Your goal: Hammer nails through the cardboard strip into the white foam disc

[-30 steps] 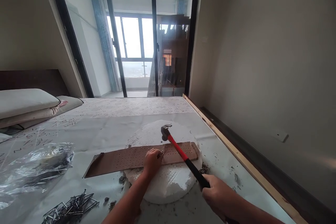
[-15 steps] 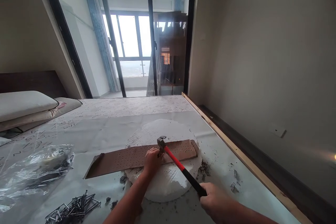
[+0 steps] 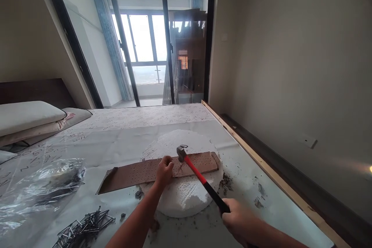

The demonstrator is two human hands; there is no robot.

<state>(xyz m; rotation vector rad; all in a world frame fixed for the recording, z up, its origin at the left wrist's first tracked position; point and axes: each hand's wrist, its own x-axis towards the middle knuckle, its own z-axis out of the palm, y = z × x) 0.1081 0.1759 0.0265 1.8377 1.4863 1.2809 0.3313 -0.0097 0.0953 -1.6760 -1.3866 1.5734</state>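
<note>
My right hand [image 3: 240,217] is wrapped round the black end of a claw hammer [image 3: 200,176] with a red and black handle. The hammer's metal head is over a long brown strip [image 3: 132,176] dotted with rows of small holes, its two ends bent up. Just left of the head, my left hand [image 3: 164,169] is at the strip with its fingers curled in; what they hold, if anything, is hidden. Beneath the strip lies a rough white foam disc [image 3: 180,203]. A small mark or piece, too small to name, shows on the strip below the hammer head.
A pile of nails [image 3: 85,228] lies at the lower left, beside a clear plastic bag [image 3: 43,186]. Dark crumbs [image 3: 226,181] are scattered right of the disc. A wooden edge strip [image 3: 261,162] borders the bed surface on the right. Pillows [image 3: 31,118] are stacked at the left.
My left hand has moved left, away from the hammer head. The hammer head has shifted slightly up and right.
</note>
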